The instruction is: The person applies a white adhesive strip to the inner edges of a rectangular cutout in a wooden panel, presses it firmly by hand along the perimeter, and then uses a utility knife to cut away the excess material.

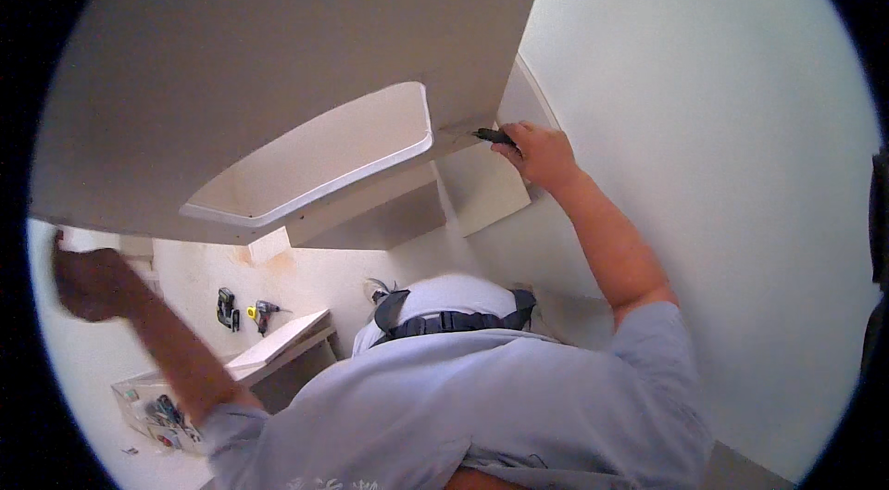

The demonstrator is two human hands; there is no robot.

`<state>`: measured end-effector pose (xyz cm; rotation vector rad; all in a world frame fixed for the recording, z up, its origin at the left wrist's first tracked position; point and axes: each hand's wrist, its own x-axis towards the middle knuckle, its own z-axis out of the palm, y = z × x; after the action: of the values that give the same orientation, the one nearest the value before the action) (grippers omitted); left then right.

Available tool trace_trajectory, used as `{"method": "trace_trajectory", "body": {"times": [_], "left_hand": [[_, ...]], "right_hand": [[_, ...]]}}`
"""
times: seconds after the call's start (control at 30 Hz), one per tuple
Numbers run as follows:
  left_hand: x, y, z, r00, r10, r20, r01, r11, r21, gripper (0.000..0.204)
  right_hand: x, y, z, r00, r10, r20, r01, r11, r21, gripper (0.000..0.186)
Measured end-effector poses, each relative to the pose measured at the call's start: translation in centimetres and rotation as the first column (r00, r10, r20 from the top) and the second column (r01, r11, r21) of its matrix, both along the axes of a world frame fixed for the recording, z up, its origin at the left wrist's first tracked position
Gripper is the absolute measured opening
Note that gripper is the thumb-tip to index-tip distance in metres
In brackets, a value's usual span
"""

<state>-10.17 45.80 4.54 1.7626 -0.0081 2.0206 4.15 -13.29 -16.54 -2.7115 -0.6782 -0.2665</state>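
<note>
My right hand [537, 155] is closed around a slim dark pen-shaped tool [491, 134]. Its tip points left at the lower edge of a large pale panel [306, 36], to the right of a curved cutout with a white rim [352, 178]. Below the panel's left corner, my left hand [91, 284] is in shadow with its fingers curled and one digit raised to the edge. Whether anything is in that hand is hidden.
On the floor lie a yellow-and-dark cordless drill [263, 314] and a dark power tool [227, 308]. Pale boards [287, 340] lean near my left side, beside a box of hand tools [159, 416]. A white wall [722, 166] rises on the right.
</note>
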Motion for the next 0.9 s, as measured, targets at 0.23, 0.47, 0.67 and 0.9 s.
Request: {"method": "trace_trajectory", "body": {"times": [0.23, 0.47, 0.67, 0.9], "left_hand": [[7.2, -26.5, -21.0, 0.097, -0.645, -0.758, 0.342, 0.737, -0.583, 0.027], [13.8, -31.9, -22.5, 0.063, -0.421, -0.905, 0.344, 0.86, -0.376, 0.025], [10.5, -30.6, -26.4, 0.181, -0.558, -0.81, 0.396, 0.795, -0.459, 0.018], [10.1, -30.4, -27.9, 0.245, -0.545, -0.802, 0.456, 0.795, -0.401, 0.012]], "right_hand": [[2.2, -0.5, -1.4, 0.992, 0.112, 0.057, -0.111, 0.994, -0.015, 0.031], [1.8, -2.2, -0.9, 0.999, 0.039, -0.004, -0.039, 0.998, -0.039, 0.033], [1.6, -0.4, -0.5, 0.988, 0.108, -0.11, -0.107, 0.994, 0.02, 0.036], [2.3, 3.2, -1.3, 0.991, 0.096, -0.09, -0.108, 0.983, -0.151, 0.038]]}}
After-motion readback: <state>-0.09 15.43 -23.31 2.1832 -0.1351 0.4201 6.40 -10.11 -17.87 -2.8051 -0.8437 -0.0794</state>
